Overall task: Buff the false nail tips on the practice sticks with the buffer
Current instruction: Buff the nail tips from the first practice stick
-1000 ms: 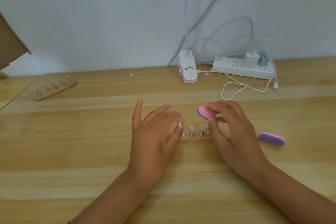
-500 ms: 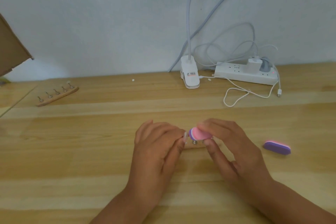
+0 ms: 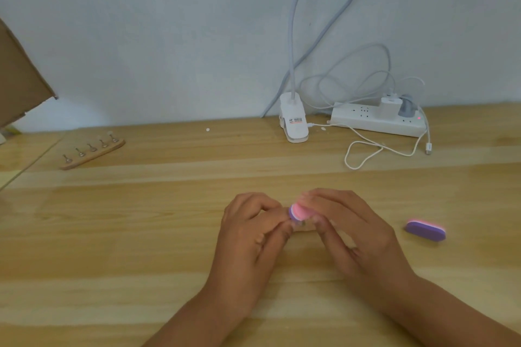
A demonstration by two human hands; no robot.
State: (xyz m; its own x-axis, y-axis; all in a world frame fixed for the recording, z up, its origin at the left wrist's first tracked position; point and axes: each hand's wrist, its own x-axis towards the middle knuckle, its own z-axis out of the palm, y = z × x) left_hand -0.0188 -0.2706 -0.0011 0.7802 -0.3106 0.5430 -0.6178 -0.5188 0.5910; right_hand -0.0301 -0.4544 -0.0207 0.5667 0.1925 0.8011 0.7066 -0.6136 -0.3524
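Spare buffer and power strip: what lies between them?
Head view: only a loose white cable lies between the spare buffer and the power strip; the rest is bare table.

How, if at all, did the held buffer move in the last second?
Yes. The buffer in the right hand moved left and down, farther from the spare buffer, which lies still.

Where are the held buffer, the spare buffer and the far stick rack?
held buffer [image 3: 299,211]: head view, its pink face.
spare buffer [image 3: 425,232]: head view, its purple face.
far rack [image 3: 93,155]: head view, its wooden base.
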